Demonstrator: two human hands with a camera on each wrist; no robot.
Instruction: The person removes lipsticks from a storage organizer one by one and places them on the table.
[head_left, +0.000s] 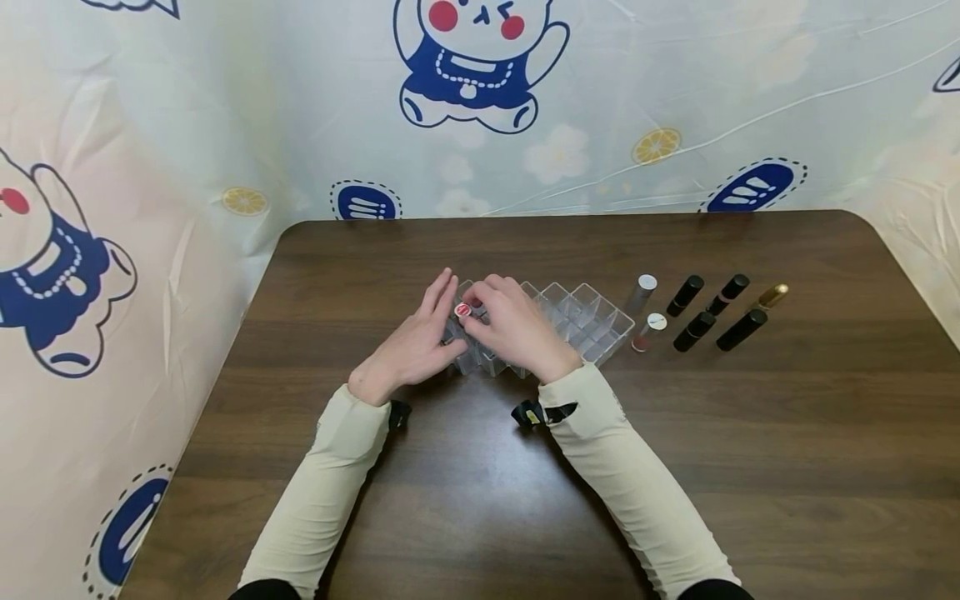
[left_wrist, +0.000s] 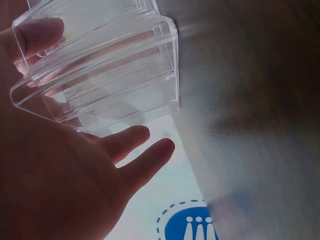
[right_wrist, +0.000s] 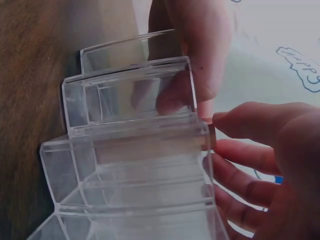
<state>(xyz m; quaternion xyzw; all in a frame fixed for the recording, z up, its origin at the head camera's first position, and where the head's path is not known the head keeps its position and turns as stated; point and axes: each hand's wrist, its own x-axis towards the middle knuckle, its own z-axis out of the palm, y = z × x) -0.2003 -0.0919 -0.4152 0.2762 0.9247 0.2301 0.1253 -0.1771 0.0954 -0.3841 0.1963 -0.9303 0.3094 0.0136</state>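
A clear stepped plastic organizer (head_left: 597,327) with several compartments lies slantwise on the table. At its left end, my left hand (head_left: 411,343) rests with fingers extended and thumb spread. In the left wrist view the thumb (left_wrist: 47,35) overlaps the clear wall. My right hand (head_left: 513,325) reaches over the organizer and pinches a lipstick tube with a red-and-white end (head_left: 462,309) between thumb and fingers. The right wrist view shows the held end of this lipstick tube (right_wrist: 209,137) at a compartment's opening, its body seen through the clear plastic inside.
Right of the organizer stand two tubes with pale caps, a silver one (head_left: 640,293) and a reddish one (head_left: 648,332). Further right are several black tubes (head_left: 694,331) and a gold-topped one (head_left: 772,296). A printed curtain (head_left: 315,100) hangs behind the brown table (head_left: 450,500).
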